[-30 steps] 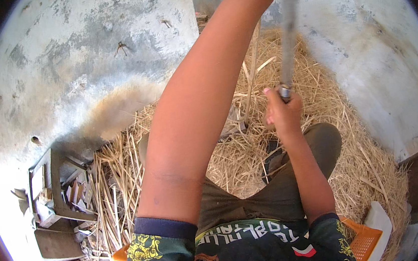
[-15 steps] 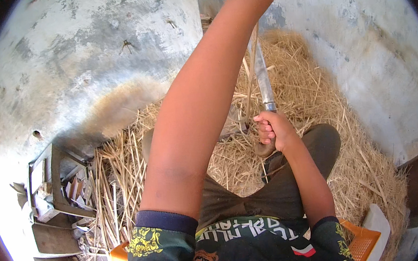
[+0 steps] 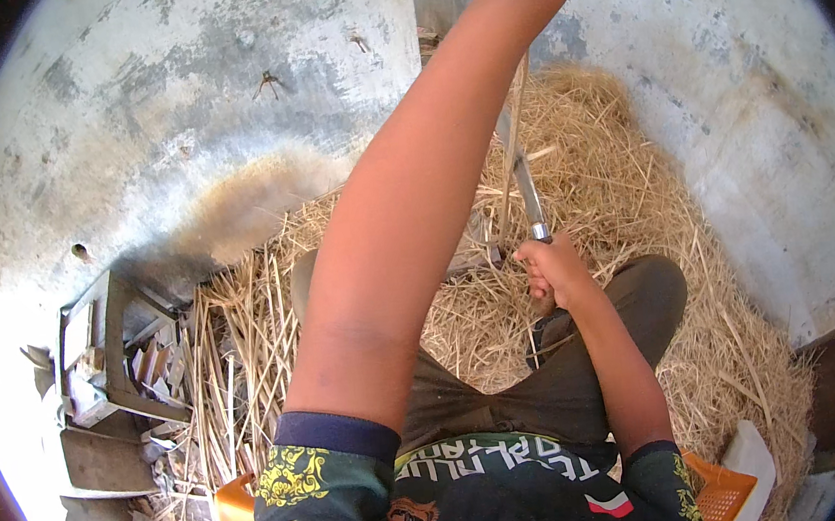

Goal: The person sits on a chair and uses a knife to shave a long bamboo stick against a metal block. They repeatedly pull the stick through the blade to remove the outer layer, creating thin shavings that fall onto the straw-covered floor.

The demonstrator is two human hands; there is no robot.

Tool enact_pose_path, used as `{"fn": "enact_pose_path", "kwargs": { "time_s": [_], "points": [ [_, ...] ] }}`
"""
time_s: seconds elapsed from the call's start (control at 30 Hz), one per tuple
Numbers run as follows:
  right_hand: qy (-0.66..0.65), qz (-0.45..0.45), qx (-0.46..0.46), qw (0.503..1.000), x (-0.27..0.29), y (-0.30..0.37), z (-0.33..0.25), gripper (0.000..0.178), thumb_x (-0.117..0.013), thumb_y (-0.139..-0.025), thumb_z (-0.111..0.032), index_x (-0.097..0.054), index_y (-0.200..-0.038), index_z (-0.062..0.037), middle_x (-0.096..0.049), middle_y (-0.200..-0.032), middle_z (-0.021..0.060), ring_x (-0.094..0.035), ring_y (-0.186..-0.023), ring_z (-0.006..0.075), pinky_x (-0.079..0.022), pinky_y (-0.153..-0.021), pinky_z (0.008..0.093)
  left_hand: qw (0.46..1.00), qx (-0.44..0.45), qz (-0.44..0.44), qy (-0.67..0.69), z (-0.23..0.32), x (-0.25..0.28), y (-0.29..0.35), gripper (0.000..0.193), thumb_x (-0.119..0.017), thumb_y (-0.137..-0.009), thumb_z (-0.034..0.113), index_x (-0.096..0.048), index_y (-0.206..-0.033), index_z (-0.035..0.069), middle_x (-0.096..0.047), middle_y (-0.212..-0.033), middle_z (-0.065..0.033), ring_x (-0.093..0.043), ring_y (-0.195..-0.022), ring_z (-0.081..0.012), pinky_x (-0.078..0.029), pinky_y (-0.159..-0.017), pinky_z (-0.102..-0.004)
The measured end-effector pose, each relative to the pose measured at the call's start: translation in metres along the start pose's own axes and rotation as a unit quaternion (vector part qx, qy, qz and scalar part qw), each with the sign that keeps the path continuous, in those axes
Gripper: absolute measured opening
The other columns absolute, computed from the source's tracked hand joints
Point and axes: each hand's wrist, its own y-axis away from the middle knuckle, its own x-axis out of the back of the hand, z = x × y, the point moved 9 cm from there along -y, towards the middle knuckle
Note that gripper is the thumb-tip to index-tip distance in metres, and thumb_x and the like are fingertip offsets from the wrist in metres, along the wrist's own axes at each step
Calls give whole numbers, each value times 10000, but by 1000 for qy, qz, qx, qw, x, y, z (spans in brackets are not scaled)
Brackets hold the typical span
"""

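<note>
Wall: peeling grey-white plaster wall [image 3: 159, 84], rising across the far side and bending round to the right.
Straw: a broad heap of dry, tan, thread-thin plant shavings [image 3: 588, 154], banked against the far corner and spread round my legs to the right.
Left forearm: my bare left forearm [image 3: 411, 191] reaches from near left up past the far edge. My left hand lies out of view, so I cannot tell how far its fingers are spread or what they hold.
Box: an open, grey-brown wooden frame [image 3: 114, 340] with scraps inside, at the left.
Knife: a long, narrow, grey metal blade with a bright collar [image 3: 530, 194], right of my left forearm and pointing far. I judge it stiff, fairly heavy toward the tip and best gripped by the handle, well behind the edge.
Strip: a slim, pale tan length of plant stem [image 3: 516, 100], dropping from beside my left wrist and crossing the blade; whether they touch, I cannot tell. It should be light and springy, splitting along the grain, with rough edges; best pinched near its far end, clear of the blade.
Right fingers: my right hand [image 3: 554, 272] is curled snugly round the knife's handle, just inside my right knee.
</note>
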Motion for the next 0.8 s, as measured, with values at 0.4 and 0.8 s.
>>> {"fn": "enact_pose_path", "kwargs": {
  "time_s": [0.4,0.8],
  "points": [
    [-35,211,346,914,44,41,-70,305,-656,-867,-137,-490,-616,-88,-513,-494,23,-494,-387,119,-407,-387,324,1000,12,12,14,6,-4,7,236,-587,-903,138,-589,-769,-56,-611,-699,-270,-611,-688,-441,-470,-653,-490],
    [-214,-144,-22,966,-5,8,-13,283,-670,-848,-93,-465,-655,-126,-408,-483,-37,-407,-364,93,-364,-365,308,1000,12,-8,13,-9,10,-4,184,-592,-853,89,-526,-728,-30,-596,-671,-242,-574,-610,-405,-455,-607,-477]
  ]
}}
